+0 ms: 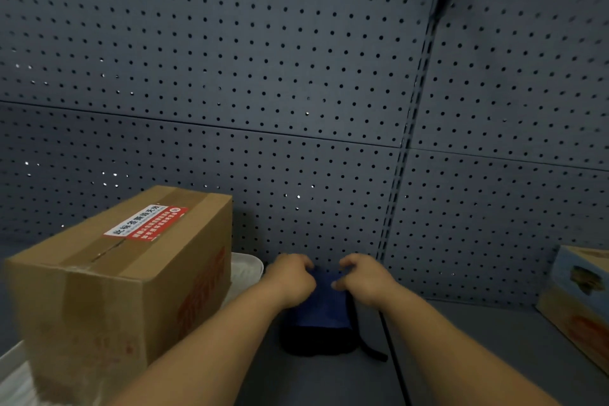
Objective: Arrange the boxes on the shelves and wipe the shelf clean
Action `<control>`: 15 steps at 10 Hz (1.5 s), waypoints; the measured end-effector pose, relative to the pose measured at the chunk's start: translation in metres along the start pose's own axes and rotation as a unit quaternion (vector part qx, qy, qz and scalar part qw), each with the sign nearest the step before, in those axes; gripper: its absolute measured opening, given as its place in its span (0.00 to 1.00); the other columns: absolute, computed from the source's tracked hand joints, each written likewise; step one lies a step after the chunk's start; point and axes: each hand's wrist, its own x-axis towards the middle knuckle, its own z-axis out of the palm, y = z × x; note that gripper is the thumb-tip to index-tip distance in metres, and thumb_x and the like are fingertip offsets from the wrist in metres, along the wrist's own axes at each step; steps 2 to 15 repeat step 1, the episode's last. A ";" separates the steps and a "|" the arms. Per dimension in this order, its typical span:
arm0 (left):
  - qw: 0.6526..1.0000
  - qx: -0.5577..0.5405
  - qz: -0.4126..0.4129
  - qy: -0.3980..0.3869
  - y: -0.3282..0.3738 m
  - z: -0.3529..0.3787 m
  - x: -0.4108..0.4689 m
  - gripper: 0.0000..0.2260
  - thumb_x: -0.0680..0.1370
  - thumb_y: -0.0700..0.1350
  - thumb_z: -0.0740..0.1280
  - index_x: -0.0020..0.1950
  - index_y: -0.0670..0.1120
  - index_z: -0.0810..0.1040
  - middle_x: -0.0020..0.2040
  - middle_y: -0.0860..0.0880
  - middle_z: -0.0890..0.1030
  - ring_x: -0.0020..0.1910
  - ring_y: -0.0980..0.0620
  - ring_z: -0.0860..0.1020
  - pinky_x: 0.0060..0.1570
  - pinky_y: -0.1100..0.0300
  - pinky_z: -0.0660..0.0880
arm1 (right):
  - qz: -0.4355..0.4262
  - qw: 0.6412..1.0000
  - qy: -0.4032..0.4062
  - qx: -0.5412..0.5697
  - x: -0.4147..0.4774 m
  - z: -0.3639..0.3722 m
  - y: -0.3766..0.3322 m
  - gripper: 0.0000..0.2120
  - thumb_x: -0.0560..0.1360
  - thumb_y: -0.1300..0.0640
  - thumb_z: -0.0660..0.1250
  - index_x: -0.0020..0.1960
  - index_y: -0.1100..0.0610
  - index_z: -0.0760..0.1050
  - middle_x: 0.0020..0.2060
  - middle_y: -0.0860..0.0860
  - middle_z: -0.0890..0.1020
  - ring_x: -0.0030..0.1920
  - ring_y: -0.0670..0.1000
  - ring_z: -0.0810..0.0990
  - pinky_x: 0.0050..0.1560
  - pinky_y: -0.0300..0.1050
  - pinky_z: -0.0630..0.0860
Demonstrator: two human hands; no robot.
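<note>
A dark blue cloth [324, 310] lies folded on the grey shelf [461, 356], close to the pegboard back wall. My left hand [290, 277] grips its far left corner and my right hand [362, 275] grips its far right corner, fingers curled on the fabric. A brown cardboard box [108, 277] with tape and a red-and-white label stands on the shelf to the left of my left arm. At the right edge a second box [580, 293], light blue on top and orange below, is partly cut off.
A white tray or lid [245, 269] lies behind the brown box, against the wall. The grey pegboard wall [296, 76] has a vertical slotted upright [405, 148]. White plastic [16, 382] shows at the bottom left corner. A shelf seam [397, 362] runs forward under my right arm.
</note>
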 end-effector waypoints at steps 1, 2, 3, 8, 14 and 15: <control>0.999 -0.014 0.038 0.037 0.013 -0.019 -0.007 0.13 0.74 0.43 0.68 0.57 0.45 0.78 0.57 0.44 0.80 0.56 0.46 0.77 0.54 0.58 0.74 | -0.034 0.999 0.036 0.005 -0.008 -0.014 -0.023 0.21 0.74 0.58 0.70 0.65 0.59 0.71 0.54 0.54 0.77 0.50 0.51 0.75 0.48 0.42 0.73; 0.999 -0.014 0.038 0.037 0.013 -0.019 -0.007 0.13 0.74 0.43 0.68 0.57 0.45 0.78 0.57 0.44 0.80 0.56 0.46 0.77 0.54 0.58 0.74 | -0.034 0.999 0.036 0.005 -0.008 -0.014 -0.023 0.21 0.74 0.58 0.70 0.65 0.59 0.71 0.54 0.54 0.77 0.50 0.51 0.75 0.48 0.42 0.73; 0.999 -0.014 0.038 0.037 0.013 -0.019 -0.007 0.13 0.74 0.43 0.68 0.57 0.45 0.78 0.57 0.44 0.80 0.56 0.46 0.77 0.54 0.58 0.74 | -0.034 0.999 0.036 0.005 -0.008 -0.014 -0.023 0.21 0.74 0.58 0.70 0.65 0.59 0.71 0.54 0.54 0.77 0.50 0.51 0.75 0.48 0.42 0.73; 0.999 -0.014 0.038 0.037 0.013 -0.019 -0.007 0.13 0.74 0.43 0.68 0.57 0.45 0.78 0.57 0.44 0.80 0.56 0.46 0.77 0.54 0.58 0.74 | -0.034 0.999 0.036 0.005 -0.008 -0.014 -0.023 0.21 0.74 0.58 0.70 0.65 0.59 0.71 0.54 0.54 0.77 0.50 0.51 0.75 0.48 0.42 0.73; 0.999 -0.014 0.038 0.037 0.013 -0.019 -0.007 0.13 0.74 0.43 0.68 0.57 0.45 0.78 0.57 0.44 0.80 0.56 0.46 0.77 0.54 0.58 0.74 | -0.034 0.999 0.036 0.005 -0.008 -0.014 -0.023 0.21 0.74 0.58 0.70 0.65 0.59 0.71 0.54 0.54 0.77 0.50 0.51 0.75 0.48 0.42 0.73; 0.999 -0.014 0.038 0.037 0.013 -0.019 -0.007 0.13 0.74 0.43 0.68 0.57 0.45 0.78 0.57 0.44 0.80 0.56 0.46 0.77 0.54 0.58 0.74 | -0.034 0.999 0.036 0.005 -0.008 -0.014 -0.023 0.21 0.74 0.58 0.70 0.65 0.59 0.71 0.54 0.54 0.77 0.50 0.51 0.75 0.48 0.42 0.73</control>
